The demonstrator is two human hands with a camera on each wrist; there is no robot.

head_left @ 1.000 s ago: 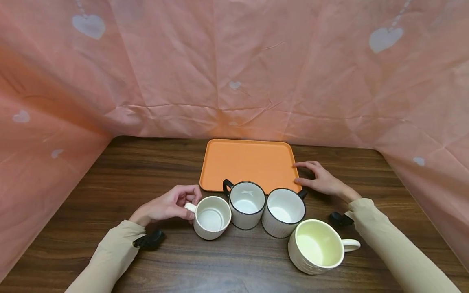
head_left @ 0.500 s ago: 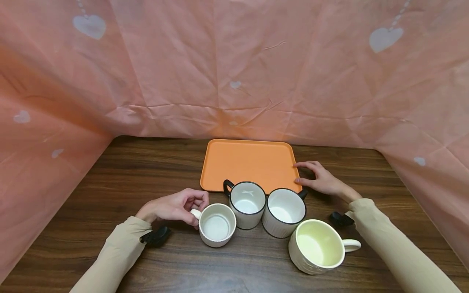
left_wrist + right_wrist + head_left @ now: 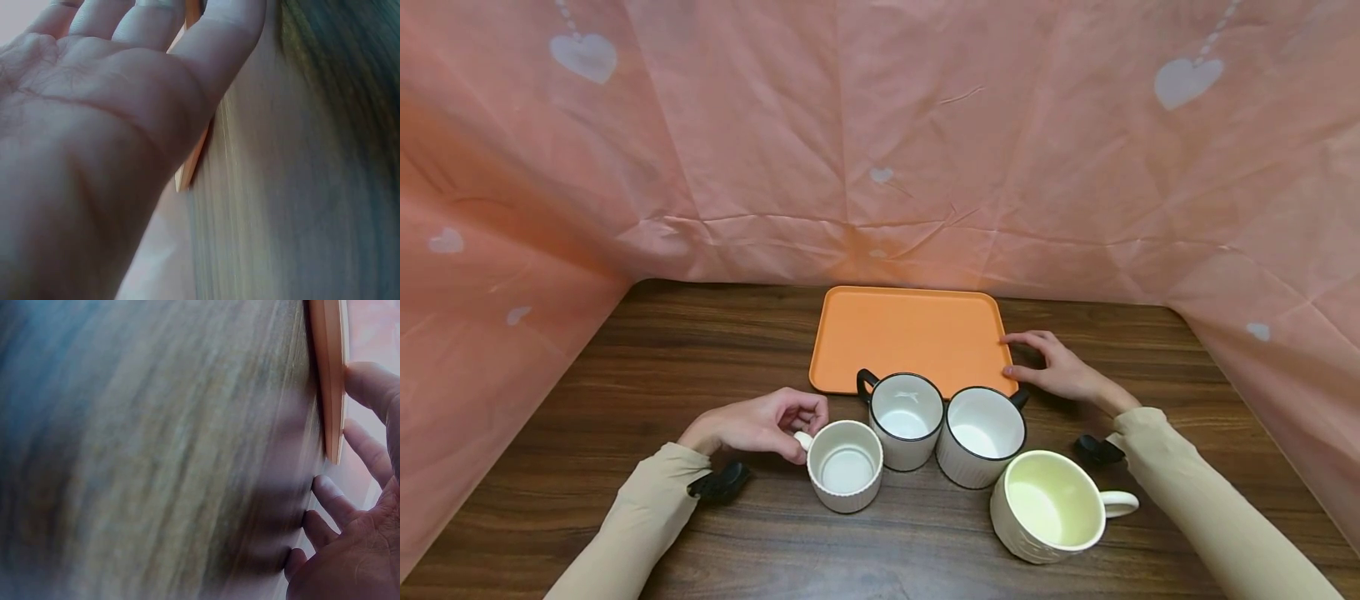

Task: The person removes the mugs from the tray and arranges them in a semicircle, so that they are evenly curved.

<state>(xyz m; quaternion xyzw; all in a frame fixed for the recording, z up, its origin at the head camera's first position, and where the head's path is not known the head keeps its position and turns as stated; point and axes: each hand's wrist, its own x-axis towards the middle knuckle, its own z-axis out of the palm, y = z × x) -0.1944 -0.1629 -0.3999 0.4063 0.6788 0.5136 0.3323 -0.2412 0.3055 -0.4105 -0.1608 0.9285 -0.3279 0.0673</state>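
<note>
My left hand point(image 3: 763, 427) pinches the handle of a small ribbed off-white mug point(image 3: 846, 467), which stands upright on the table. Just right of it is a white mug with a black rim and black handle point(image 3: 907, 450). A second black-rimmed mug point(image 3: 973, 458) stands beside that one. Nearest me on the right is a larger cream mug with a pale yellow inside point(image 3: 1026, 533), its handle facing right. My right hand point(image 3: 1060, 367) touches the right edge of the orange tray point(image 3: 910, 333) with thumb and fingertips loosely spread. In the left wrist view the mug is hidden.
The dark wooden table point(image 3: 715, 333) carries everything. A pink cloth with white hearts point(image 3: 880, 125) hangs behind and at both sides. The near side of the tray lies right behind the two black-rimmed mugs.
My left hand has drawn the small off-white mug slightly right and toward me, and it has stayed nearly still over the last half second. The right hand and tray have not moved.
</note>
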